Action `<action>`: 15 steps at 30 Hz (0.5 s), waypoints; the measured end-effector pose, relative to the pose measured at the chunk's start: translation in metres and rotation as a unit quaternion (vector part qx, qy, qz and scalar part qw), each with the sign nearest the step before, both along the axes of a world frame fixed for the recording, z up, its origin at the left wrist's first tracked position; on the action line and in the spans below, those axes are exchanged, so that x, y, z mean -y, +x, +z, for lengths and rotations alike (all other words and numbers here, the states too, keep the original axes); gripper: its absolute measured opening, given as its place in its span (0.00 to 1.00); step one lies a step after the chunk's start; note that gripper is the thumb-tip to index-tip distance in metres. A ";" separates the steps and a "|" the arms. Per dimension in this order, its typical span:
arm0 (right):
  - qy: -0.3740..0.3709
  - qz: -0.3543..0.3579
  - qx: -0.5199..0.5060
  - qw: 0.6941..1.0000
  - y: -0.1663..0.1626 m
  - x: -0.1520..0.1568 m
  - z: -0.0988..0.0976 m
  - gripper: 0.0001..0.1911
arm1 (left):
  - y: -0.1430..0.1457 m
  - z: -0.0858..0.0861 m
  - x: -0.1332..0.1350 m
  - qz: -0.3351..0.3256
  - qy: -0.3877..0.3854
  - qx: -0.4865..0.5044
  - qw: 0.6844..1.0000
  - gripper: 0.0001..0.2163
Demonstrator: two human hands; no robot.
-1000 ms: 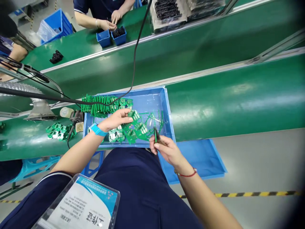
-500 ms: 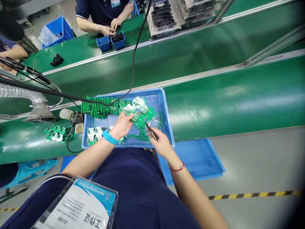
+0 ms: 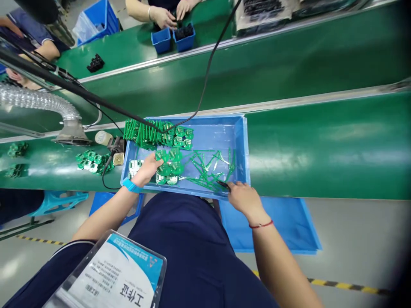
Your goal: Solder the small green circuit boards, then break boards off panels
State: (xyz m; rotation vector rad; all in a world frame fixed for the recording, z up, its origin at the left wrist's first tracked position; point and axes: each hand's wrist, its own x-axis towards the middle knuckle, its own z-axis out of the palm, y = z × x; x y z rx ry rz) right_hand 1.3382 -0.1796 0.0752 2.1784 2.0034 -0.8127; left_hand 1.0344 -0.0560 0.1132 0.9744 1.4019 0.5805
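Note:
Between the fingers of my left hand (image 3: 148, 169) is a panel of green circuit boards (image 3: 170, 161), held over the left half of a blue tray (image 3: 246, 149). My right hand (image 3: 243, 195) is closed around a slim dark tool (image 3: 223, 184), perhaps tweezers, at the tray's near right corner. The tool's tip is close to thin green board strips (image 3: 205, 169) scattered in the right half. A dense row of upright green panels (image 3: 144, 133) fills the tray's far left. Other boards (image 3: 135, 167) lie at its near left, partly behind my left hand.
A black cable (image 3: 205, 81) hangs across the tray's far side. Left of the tray are a soldering iron stand (image 3: 117, 147), a pile of green boards (image 3: 93, 161) and a fume duct (image 3: 72, 128). A co-worker's hands (image 3: 170, 16) work across the bench near small blue bins (image 3: 161, 40).
My left hand has moved left with the panel, away from the strips. My right hand has gone right and nearer me with the dark tool. The camera view has shifted.

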 end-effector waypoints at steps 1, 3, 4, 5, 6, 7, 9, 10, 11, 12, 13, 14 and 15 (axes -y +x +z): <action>-0.009 0.012 0.021 1.000 0.002 -0.002 -0.001 0.17 | -0.011 -0.008 0.004 -0.017 -0.005 -0.034 0.999 0.10; -0.016 0.039 0.046 0.998 0.003 -0.006 -0.002 0.19 | -0.026 -0.023 0.014 -0.056 -0.015 -0.104 0.993 0.09; -0.018 0.051 0.053 0.997 0.002 -0.009 -0.001 0.20 | -0.029 -0.030 0.018 -0.073 -0.017 -0.140 0.987 0.08; -0.020 0.061 0.059 0.996 -0.001 -0.011 -0.001 0.20 | -0.030 -0.036 0.021 -0.089 -0.017 -0.178 0.980 0.07; -0.022 0.070 0.063 0.995 -0.004 -0.013 0.000 0.21 | -0.030 -0.040 0.025 -0.101 -0.013 -0.217 0.971 0.08; -0.023 0.077 0.065 0.995 -0.008 -0.015 0.000 0.21 | -0.029 -0.044 0.027 -0.110 -0.007 -0.259 0.960 0.09; -0.025 0.090 0.067 0.993 -0.016 -0.019 -0.001 0.21 | -0.023 -0.048 0.032 -0.122 0.013 -0.337 0.933 0.14; -0.025 0.095 0.066 0.993 -0.020 -0.020 -0.002 0.22 | -0.020 -0.048 0.034 -0.128 0.023 -0.371 0.919 0.16; -0.025 0.101 0.064 0.993 -0.023 -0.021 -0.003 0.22 | -0.017 -0.047 0.037 -0.135 0.033 -0.401 0.906 0.17; -0.024 0.105 0.061 0.992 -0.026 -0.022 -0.004 0.22 | -0.014 -0.045 0.039 -0.142 0.044 -0.426 0.892 0.17; -0.023 0.108 0.057 0.992 -0.028 -0.022 -0.005 0.22 | -0.012 -0.043 0.040 -0.150 0.054 -0.448 0.880 0.16; -0.021 0.109 0.052 0.992 -0.030 -0.022 -0.005 0.23 | -0.010 -0.039 0.041 -0.158 0.065 -0.467 0.867 0.15; -0.019 0.109 0.047 0.993 -0.031 -0.022 -0.006 0.23 | -0.008 -0.035 0.041 -0.167 0.079 -0.482 0.856 0.15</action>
